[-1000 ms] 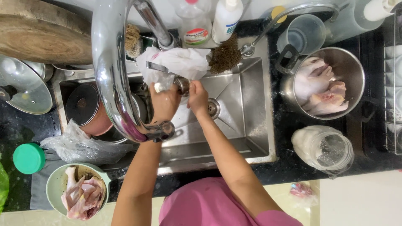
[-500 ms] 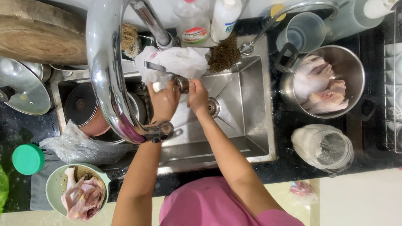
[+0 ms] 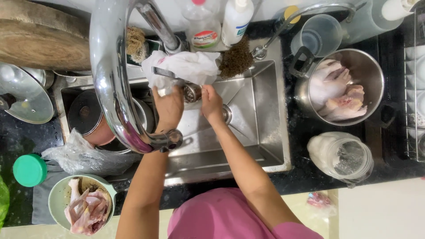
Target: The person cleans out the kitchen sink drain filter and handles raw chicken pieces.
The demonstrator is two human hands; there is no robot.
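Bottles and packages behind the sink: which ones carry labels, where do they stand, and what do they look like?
Clear plastic bottle: behind the sink by the tap base; pink cap, label in red, white and green.
White squeeze bottle: just to the right of it; tall and slim, small blue-green label.
Clear lidded jar: on the dark counter to the right of the sink, lying on its side; no label visible.
No screens or signs.
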